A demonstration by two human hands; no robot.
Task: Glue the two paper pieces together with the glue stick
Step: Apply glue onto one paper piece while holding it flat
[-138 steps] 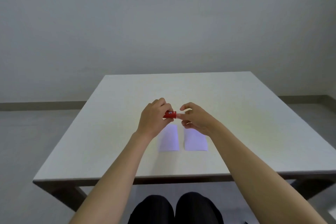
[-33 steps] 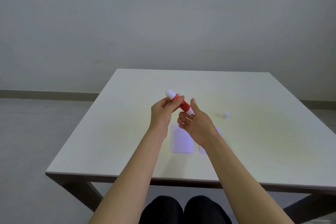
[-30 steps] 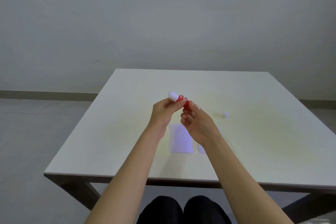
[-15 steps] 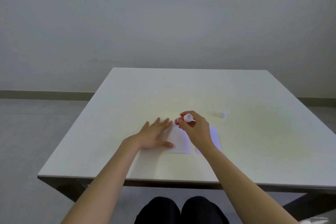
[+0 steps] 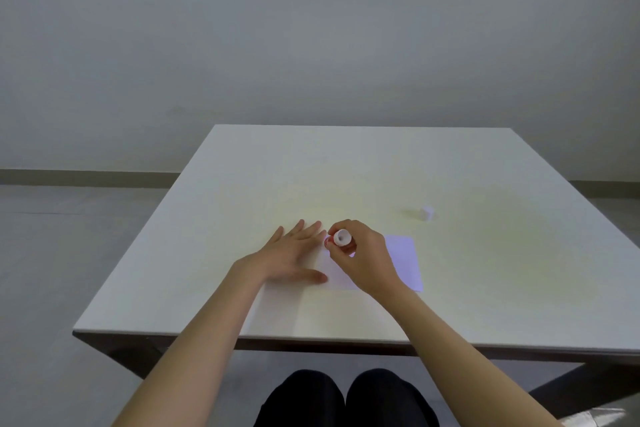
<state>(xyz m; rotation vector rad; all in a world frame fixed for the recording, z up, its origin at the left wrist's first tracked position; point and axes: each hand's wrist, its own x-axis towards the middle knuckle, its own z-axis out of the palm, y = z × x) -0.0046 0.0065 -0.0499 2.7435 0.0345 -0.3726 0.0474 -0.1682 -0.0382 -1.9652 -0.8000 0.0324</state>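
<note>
A pale table (image 5: 450,288) fills the lower frame before a bare grey wall, a seated person's forearms reaching over its near edge. Two small paper pieces lie side by side near the middle: the right paper piece (image 5: 407,262) sits uncovered just beyond the right wrist, while the left paper piece (image 5: 341,279) is largely hidden beneath both hands. The left hand (image 5: 291,260) lies flat with fingers spread, pinning that sheet's left edge against the table. The right hand (image 5: 362,260) has its fingers wrapped closed around the red glue stick (image 5: 340,238), held nearly upright with its white base toward the camera, so its working end points down at the far part of the left sheet, directly beneath the grip. Whether the tip touches the paper cannot be told. A small white cap (image 5: 427,212) stands well apart on the right. The coming stroke likely runs toward the person, along the sheet's long axis.
</note>
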